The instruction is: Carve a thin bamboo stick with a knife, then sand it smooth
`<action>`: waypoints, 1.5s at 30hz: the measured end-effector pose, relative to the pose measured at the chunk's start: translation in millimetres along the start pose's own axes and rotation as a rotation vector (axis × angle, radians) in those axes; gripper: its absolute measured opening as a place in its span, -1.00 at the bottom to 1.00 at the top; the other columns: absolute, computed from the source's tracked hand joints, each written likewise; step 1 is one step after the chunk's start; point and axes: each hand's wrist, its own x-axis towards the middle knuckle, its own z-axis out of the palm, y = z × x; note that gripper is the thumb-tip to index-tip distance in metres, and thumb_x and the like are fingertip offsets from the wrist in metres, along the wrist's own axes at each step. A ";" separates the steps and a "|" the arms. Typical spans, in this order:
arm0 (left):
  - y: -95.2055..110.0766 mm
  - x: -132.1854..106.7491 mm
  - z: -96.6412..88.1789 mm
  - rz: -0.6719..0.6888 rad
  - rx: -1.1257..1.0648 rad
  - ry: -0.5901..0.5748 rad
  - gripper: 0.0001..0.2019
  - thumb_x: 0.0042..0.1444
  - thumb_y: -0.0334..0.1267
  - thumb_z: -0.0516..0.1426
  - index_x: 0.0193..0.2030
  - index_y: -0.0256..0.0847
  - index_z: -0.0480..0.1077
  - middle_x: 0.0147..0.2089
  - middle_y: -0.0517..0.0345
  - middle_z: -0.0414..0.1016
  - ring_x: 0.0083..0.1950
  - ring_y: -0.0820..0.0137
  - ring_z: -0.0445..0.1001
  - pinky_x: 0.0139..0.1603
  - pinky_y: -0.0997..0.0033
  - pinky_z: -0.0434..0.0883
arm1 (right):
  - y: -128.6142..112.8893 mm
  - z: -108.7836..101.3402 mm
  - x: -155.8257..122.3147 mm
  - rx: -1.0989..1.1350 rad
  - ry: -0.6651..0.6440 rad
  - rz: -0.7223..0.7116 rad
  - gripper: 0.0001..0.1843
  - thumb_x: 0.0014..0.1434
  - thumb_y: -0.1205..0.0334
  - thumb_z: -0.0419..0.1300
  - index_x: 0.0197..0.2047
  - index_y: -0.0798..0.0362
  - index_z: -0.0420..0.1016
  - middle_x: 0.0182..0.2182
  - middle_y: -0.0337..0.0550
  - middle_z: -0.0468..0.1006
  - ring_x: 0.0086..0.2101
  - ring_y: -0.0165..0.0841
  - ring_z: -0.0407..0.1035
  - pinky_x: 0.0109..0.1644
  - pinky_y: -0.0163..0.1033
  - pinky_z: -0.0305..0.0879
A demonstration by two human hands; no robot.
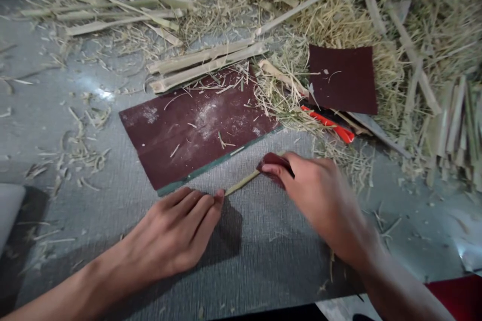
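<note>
A thin pale-green bamboo strip runs between my two hands just above the grey textured surface. My left hand grips its near end, thumb and fingers pressed together. Around the strip's other end, my right hand pinches a small folded piece of dark red sandpaper. The part of the strip inside the fold is hidden. Beyond my hands lies a larger dark red sandpaper sheet, dusted with pale powder and edged in green on its near side.
Two split bamboo pieces rest along the sheet's far edge. A square sandpaper piece lies at right, near an orange-red object, partly covered. Shavings heap across the back, with bamboo strips at left and a bundle at right.
</note>
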 end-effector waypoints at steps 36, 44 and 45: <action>2.4 -16.8 -6.6 -0.266 0.038 -0.071 -0.83 0.18 -0.41 0.02 -0.40 -0.26 0.36 -0.47 0.13 0.35 -0.45 0.34 0.34 -0.48 0.32 0.33 | 5.8 -12.3 2.8 0.258 0.271 0.137 -0.60 0.13 -0.17 0.12 -0.35 -0.02 0.53 -0.68 -0.24 0.42 -0.60 -0.39 0.32 -0.41 -0.26 0.19; 4.1 -17.1 -6.9 -0.335 -0.065 -0.079 -0.82 0.18 -0.43 0.00 -0.45 -0.27 0.27 -0.47 0.11 0.29 -0.46 0.36 0.28 -0.50 0.33 0.33 | 3.9 -8.7 1.1 0.298 0.308 0.096 -0.66 0.14 -0.14 0.13 -0.27 -0.08 0.55 -0.75 -0.32 0.36 -0.62 -0.37 0.35 -0.40 -0.26 0.24; 3.6 -17.3 -6.8 -0.333 -0.079 -0.075 -0.81 0.18 -0.44 -0.01 -0.46 -0.26 0.26 -0.48 0.12 0.28 -0.47 0.37 0.28 -0.50 0.33 0.32 | 3.8 -8.8 0.6 0.294 0.312 0.085 -0.67 0.14 -0.13 0.13 -0.27 -0.08 0.55 -0.76 -0.32 0.35 -0.62 -0.37 0.35 -0.41 -0.26 0.24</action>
